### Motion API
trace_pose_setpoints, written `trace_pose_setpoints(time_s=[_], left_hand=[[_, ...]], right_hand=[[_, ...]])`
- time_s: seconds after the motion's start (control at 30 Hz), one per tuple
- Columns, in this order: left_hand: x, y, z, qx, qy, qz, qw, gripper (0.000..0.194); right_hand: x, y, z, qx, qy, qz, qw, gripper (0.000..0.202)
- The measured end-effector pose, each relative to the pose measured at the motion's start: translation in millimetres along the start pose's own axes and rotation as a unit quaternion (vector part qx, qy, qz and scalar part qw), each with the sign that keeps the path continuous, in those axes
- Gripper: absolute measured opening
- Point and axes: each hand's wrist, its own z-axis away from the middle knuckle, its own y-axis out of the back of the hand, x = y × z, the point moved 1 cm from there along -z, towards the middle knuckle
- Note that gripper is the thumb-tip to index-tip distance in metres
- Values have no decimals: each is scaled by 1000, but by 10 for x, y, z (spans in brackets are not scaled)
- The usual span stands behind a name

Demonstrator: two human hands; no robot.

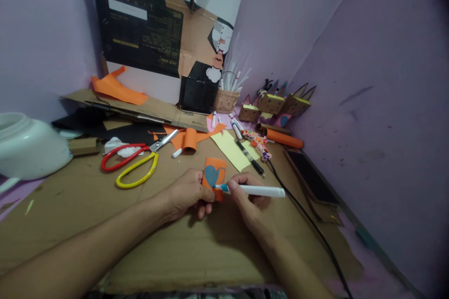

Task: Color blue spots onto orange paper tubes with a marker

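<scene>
Here, right hand (pixel 249 196) inks orange card (pixel 214 171) (blue shape, maybe heart) — left hand (pixel 189 192) steadying.

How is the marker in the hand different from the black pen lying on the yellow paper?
The white marker is held in the right hand, its blue tip touching the orange card that the left hand steadies; the black pen lies untouched across the yellow paper. The marker looks thicker and lies nearly level in the picture; the pen is thinner and slants. Both are long, straight writing tools.
</scene>
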Motion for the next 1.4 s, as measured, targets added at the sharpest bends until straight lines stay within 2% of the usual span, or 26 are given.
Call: trace_pose_setpoints(time_s=[0.2,0.4,0.5,0.7,0.8,0.97,1.13,1.27,1.4], left_hand=[[17,-6,8,-3,5,3,1000,8],[10,2,17,-3,4,5,1000,11],[10,1,15,2,1,4,1000,10],[1,6,9,-1,0,7,1000,7],[-2,13,7,-4,-1,6,1000,8],[0,13,15,-2,3,2,1000,9],[-1,11,9,-3,6,-3,1000,8],[-12,17,5,-4,1,-4,1000,8],[-13,20,8,-8,3,-4,1000,8]], right_hand=[[21,5,1,-12,-1,5,1000,22],[-35,3,25,53,-48,11,997,22],[-50,-10,28,44,-50,10,998,23],[13,-18,-2,0,2,-5,1000,23],[7,-8,-6,-5,3,9,1000,23],[-5,2,2,20,-36,4,999,23],[30,-7,-3,6,-5,0,1000,23],[8,-9,6,-1,-23,0,1000,23],[-44,-2,19,41,-57,-5,997,23]])
